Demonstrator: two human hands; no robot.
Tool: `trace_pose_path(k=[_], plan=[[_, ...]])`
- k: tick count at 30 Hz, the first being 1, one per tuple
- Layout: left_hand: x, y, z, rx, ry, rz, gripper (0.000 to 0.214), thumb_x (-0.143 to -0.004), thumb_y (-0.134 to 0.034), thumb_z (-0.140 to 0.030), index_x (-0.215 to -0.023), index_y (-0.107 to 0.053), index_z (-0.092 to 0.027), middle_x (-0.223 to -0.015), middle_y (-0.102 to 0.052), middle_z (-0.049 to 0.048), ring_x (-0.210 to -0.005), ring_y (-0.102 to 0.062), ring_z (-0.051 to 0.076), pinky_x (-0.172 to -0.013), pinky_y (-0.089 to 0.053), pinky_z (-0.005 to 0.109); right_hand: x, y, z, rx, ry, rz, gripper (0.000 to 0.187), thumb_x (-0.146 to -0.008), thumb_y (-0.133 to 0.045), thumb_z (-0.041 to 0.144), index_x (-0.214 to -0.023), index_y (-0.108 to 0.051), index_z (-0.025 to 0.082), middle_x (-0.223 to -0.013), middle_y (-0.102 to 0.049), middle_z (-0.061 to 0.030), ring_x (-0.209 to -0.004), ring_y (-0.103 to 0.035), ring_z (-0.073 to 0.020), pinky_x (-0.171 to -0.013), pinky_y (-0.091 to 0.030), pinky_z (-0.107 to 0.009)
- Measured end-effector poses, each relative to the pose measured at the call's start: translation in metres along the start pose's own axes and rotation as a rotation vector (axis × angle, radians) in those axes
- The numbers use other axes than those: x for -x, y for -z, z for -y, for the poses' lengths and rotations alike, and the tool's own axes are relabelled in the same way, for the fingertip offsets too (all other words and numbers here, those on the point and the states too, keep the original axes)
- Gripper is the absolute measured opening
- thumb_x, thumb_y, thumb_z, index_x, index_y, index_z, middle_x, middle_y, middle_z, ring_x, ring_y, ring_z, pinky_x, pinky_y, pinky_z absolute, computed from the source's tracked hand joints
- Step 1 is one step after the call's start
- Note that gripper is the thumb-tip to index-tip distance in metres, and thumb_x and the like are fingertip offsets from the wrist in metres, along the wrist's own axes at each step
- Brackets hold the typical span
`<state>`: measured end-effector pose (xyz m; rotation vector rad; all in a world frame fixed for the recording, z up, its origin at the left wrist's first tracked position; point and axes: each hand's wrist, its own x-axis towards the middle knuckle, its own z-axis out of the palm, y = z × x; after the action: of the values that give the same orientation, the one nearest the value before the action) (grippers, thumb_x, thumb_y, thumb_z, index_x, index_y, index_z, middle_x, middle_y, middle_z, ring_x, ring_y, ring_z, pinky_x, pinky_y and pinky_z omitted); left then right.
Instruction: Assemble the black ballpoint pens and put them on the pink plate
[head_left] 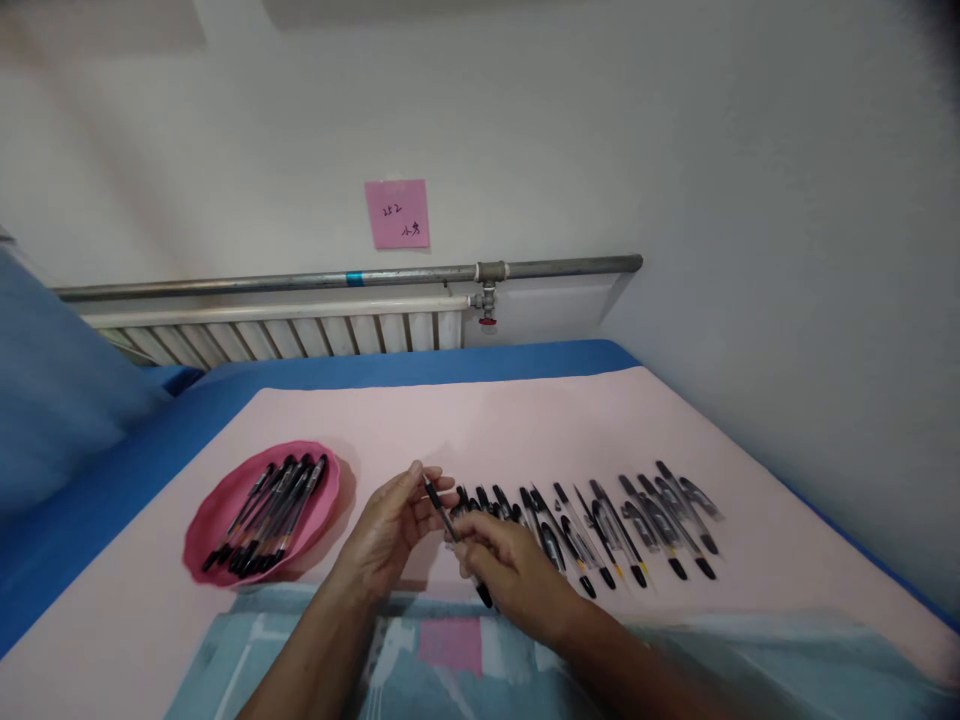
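We see a black pen (pixel 437 503), more black pens (pixel 274 515) in a pink dish (pixel 198 560), and a pale pink sheet (pixel 525 420) (blue cloth (pixel 412 365) beneath).

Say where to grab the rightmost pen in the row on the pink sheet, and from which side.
Mid-barrel, pinched across its width, coming from above and from the right. The rightmost pen lies flat and slanted, its dark tip toward the person. Its right side is free, while the neighbours crowd its left. The picture is blurred there, so its exact outline is unsure.
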<state>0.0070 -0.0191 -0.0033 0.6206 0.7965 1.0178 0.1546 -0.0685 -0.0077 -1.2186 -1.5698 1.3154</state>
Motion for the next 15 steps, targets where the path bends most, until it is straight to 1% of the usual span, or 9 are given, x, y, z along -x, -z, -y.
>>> trace_pose_path(k=[2, 4, 7, 9, 12, 13, 15], plan=[[-0.0008, 0.0011, 0.0011, 0.0, -0.011, -0.029, 0.017, -0.068, -0.069, -0.029, -0.071, -0.061, -0.014, -0.071, -0.067, 0.0034, -0.067, -0.064, 0.015, -0.062, -0.049, 0.025, 0.001, -0.0009, 0.0003, 0.046, 0.037, -0.016, 0.008, -0.075, -0.044, 0.02, -0.072, -0.051, 0.017, -0.058, -0.048, 0.0036, -0.054, -0.041, -0.0094, -0.051, -0.03, -0.021], [-0.0014, 0.0033, 0.0012, 0.009, -0.031, -0.033, 0.015, -0.064, -0.072, -0.022, -0.064, -0.059, -0.013, -0.066, -0.066, 0.0017, -0.066, -0.064, 0.014, -0.063, -0.048, 0.023, 0.0015, -0.0012, 0.001, 0.021, 0.03, -0.012, 0.008, -0.075, -0.044, 0.02, -0.071, -0.051, 0.018, -0.058, -0.047, 0.0039, -0.054, -0.04, -0.0092, -0.051, -0.03, -0.021], [-0.0014, 0.0057, -0.0001, 0.03, -0.035, 0.01, 0.011, -0.066, -0.07, -0.019, -0.067, -0.061, -0.012, -0.072, -0.068, 0.0037, -0.07, -0.064, 0.014, -0.066, -0.048, 0.024, 0.0005, -0.0004, 0.002, -0.113, -0.04, 0.032, 0.008, -0.074, -0.043, 0.018, -0.071, -0.05, 0.018, -0.057, -0.046, 0.0043, -0.051, -0.038, -0.0084, -0.049, -0.029, -0.02], [-0.0008, 0.0051, -0.0009, 0.043, -0.02, 0.043, 0.011, -0.068, -0.068, -0.02, -0.075, -0.064, -0.012, -0.08, -0.068, 0.0059, -0.074, -0.064, 0.015, -0.07, -0.049, 0.025, -0.0005, 0.0004, 0.0021, -0.174, -0.072, 0.049, 0.009, -0.073, -0.041, 0.018, -0.071, -0.049, 0.018, -0.056, -0.045, 0.0048, -0.049, -0.037, -0.008, -0.048, -0.028, -0.02], [0.0, 0.0021, -0.0003, 0.046, 0.041, 0.046, 0.022, -0.073, -0.064, -0.03, -0.086, -0.064, -0.012, -0.087, -0.068, 0.0085, -0.078, -0.063, 0.018, -0.072, -0.049, 0.029, -0.0004, 0.0005, 0.0016, -0.112, -0.041, 0.019, 0.008, -0.074, -0.042, 0.019, -0.072, -0.05, 0.018, -0.058, -0.046, 0.0041, -0.05, -0.038, -0.0081, -0.048, -0.028, -0.02], [0.0001, 0.0012, 0.0004, 0.037, 0.045, 0.028, 0.024, -0.073, -0.063, -0.033, -0.086, -0.063, -0.013, -0.084, -0.067, 0.0078, -0.077, -0.064, 0.018, -0.07, -0.049, 0.03, 0.0001, 0.0003, 0.0014, -0.069, -0.017, 0.007, 0.008, -0.074, -0.043, 0.019, -0.072, -0.05, 0.018, -0.059, -0.047, 0.0037, -0.052, -0.038, -0.0084, -0.049, -0.028, -0.02], [0.0003, 0.0004, 0.0017, 0.004, 0.005, -0.007, 0.021, -0.07, -0.066, -0.034, -0.076, -0.062, -0.014, -0.074, -0.066, 0.0041, -0.07, -0.063, 0.015, -0.066, -0.048, 0.027, 0.0014, -0.0005, 0.0013, 0.004, 0.025, -0.006, 0.007, -0.075, -0.044, 0.019, -0.072, -0.05, 0.018, -0.06, -0.047, 0.0036, -0.054, -0.04, -0.0089, -0.05, -0.029, -0.02]])
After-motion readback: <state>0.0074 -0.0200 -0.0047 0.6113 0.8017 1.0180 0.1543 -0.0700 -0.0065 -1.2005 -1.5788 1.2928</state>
